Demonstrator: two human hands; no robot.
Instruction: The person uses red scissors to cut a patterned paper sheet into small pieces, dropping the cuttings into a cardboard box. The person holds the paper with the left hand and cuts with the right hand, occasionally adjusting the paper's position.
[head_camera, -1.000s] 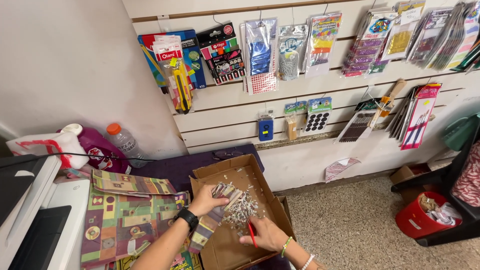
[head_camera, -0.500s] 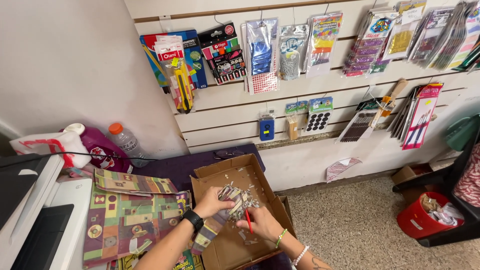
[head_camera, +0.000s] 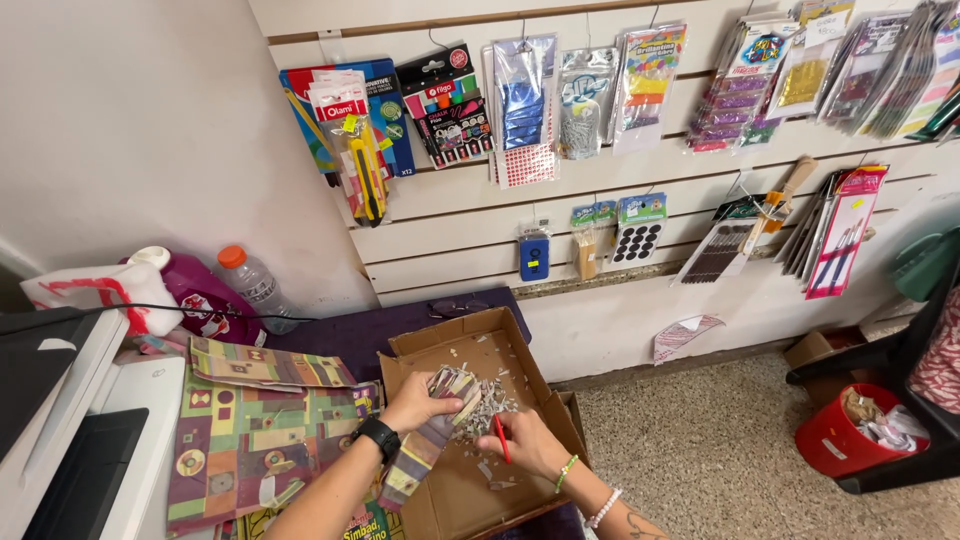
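Observation:
My left hand, with a black watch on the wrist, grips a strip of patterned paper over an open cardboard box. My right hand holds a thin red tool against the paper's end. Small paper shreds lie heaped in the box under both hands.
Sheets of colourful patterned paper cover the purple table to the left. A white printer, a purple jug and a plastic bottle stand at the far left. Packaged goods hang on the slat wall. A red bin stands on the floor at right.
Both hands stay over the box with the paper strip. My right hand has drawn closer to my left.

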